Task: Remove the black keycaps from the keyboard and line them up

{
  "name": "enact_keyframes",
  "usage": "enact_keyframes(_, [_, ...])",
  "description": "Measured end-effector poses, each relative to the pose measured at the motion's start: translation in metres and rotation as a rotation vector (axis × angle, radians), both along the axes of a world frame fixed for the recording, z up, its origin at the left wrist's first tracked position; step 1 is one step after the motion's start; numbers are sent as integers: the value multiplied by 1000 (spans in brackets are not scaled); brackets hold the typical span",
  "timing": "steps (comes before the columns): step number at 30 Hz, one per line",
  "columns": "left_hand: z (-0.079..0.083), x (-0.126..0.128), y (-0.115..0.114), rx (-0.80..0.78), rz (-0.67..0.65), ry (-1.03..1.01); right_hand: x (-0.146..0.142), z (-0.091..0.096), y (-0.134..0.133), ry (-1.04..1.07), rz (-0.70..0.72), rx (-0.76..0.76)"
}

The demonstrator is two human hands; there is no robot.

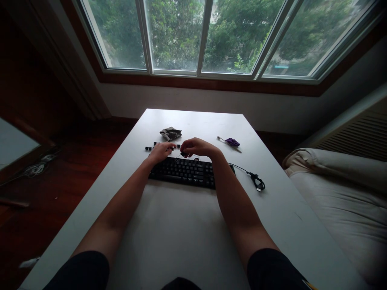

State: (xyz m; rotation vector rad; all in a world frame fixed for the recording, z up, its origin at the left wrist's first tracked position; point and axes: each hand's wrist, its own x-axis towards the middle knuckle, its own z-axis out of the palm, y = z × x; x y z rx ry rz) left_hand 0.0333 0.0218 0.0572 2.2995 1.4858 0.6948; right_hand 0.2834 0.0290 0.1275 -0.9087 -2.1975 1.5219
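Note:
A black keyboard (pixel 184 171) lies across the white table in front of me, its back edge partly hidden behind my hands. My right hand (pixel 193 147) is closed above that back edge, fingers pinching a small dark keycap puller (pixel 182 154) with thin wires pointing down to the left. On the keyboard's back left side rests my left hand (pixel 162 151), its fingers stretched out and slightly apart; I see nothing held in it. Several loose black keycaps (pixel 148 148) lie beyond the keyboard, around the left hand's fingertips.
A crumpled grey cloth (pixel 171 133) lies behind the keycaps. Farther right are a thin brush-like stick (pixel 222 139) and a purple cloth bundle (pixel 232 141). The keyboard's coiled cable (pixel 256 181) sits on the table's right. A cushioned seat (pixel 332 201) stands beside the table.

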Motion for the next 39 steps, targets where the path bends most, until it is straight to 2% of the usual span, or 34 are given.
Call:
enact_keyframes(6, [-9,12,5,86,45,181,0,0,0,3,3,22])
enact_keyframes(9, [-14,17,9,123,65,204,2,-3,3,10,4,14])
enact_keyframes(15, [-23,21,15,96,112,262,5,-9,8,19,23,13])
enact_keyframes(21, [-26,25,14,107,123,266,5,-9,8,6,-4,5])
enact_keyframes(30, [-22,20,12,102,126,241,0,-25,18,52,-94,84])
enact_keyframes(34, [-14,13,8,104,139,240,-3,-24,19,20,-108,183])
enact_keyframes(39, [0,5,3,86,116,233,-8,-23,18,94,-142,209])
